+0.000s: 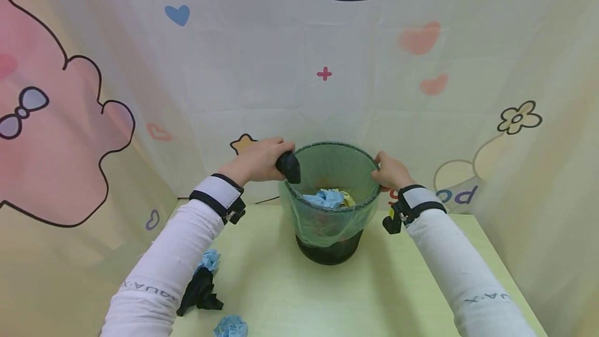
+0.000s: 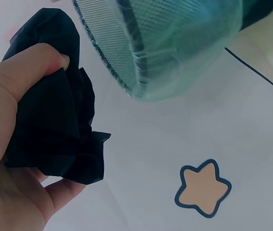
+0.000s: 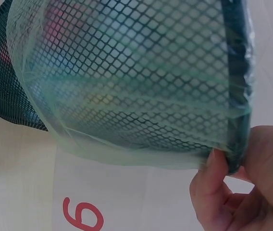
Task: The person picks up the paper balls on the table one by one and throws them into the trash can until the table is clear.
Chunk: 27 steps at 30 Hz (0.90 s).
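A black mesh wastebasket [image 1: 329,251] lined with a thin green plastic bag [image 1: 323,222] stands near the back of the table. Crumpled blue paper [image 1: 327,198] and a yellow-green piece [image 1: 347,199] lie inside it. My left hand [image 1: 262,160] grips a crumpled piece of black paper [image 2: 55,115] beside the basket's left rim, thumb pressed over it in the left wrist view. On the right, my right hand [image 1: 393,172] pinches the lined rim [image 3: 240,96] between thumb and fingers.
At the table's left lie a blue crumpled paper ball [image 1: 209,260], a piece of crumpled black paper [image 1: 200,293] and another blue ball [image 1: 231,326] by the front. Behind the table [image 1: 299,295] hangs a printed curtain [image 1: 262,77].
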### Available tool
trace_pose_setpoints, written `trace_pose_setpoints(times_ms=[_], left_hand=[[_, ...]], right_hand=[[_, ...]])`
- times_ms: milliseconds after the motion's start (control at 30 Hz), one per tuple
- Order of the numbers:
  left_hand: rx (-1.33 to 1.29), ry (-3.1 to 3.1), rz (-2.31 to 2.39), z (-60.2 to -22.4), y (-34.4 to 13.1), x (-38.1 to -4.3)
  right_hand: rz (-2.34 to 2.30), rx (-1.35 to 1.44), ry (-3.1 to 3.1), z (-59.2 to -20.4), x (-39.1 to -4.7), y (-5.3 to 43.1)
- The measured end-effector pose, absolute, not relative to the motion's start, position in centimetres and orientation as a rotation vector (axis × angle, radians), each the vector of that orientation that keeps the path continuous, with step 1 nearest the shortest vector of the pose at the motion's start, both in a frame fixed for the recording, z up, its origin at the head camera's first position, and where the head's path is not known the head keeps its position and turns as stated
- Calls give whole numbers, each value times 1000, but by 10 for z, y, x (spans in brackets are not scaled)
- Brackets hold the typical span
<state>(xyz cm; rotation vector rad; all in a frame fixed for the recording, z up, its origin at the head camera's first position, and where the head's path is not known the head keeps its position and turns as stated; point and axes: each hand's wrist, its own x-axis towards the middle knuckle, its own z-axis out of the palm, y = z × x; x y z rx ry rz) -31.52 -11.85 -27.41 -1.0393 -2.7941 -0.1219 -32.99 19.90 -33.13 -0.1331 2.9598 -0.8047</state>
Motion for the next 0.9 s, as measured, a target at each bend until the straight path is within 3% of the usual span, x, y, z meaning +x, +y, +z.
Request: trace_pose_setpoints(times_ms=[900], left_hand=[[-1060,-2812,-161,-280,-51,-341]], right_hand=[[-802,-150,2963,-332,-330,200]])
